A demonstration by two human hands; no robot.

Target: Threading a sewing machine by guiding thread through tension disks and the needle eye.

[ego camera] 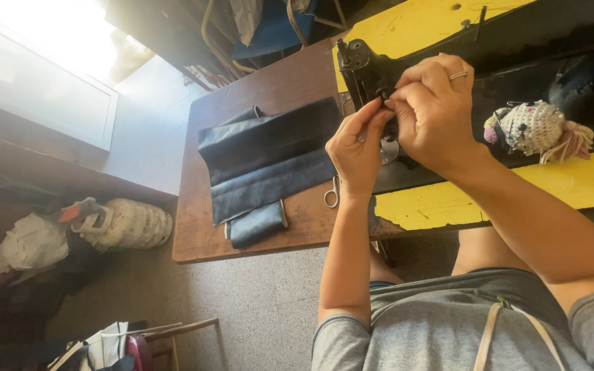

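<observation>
Both my hands are up at the needle end of a black sewing machine (pixel 362 65) that stands on a yellow-topped table (pixel 421 203). My left hand (pixel 355 148) pinches something small and thin just below the machine's head; what it holds is too small to tell. My right hand (pixel 434 106), with a ring on one finger, has its fingertips pressed together against the same spot, touching the left fingers. A dark folded cloth (pixel 262 161) lies to the left on the brown wooden table (pixel 201 240). Small scissors (pixel 332 194) rest under my left wrist.
A crocheted doll head (pixel 534 127) with pinkish yarn hair sits on the machine's bed at right. On the floor at left are a white gas cylinder (pixel 128 223) and a heap of bags (pixel 25 251). A wooden chair (pixel 173 336) stands at the bottom left.
</observation>
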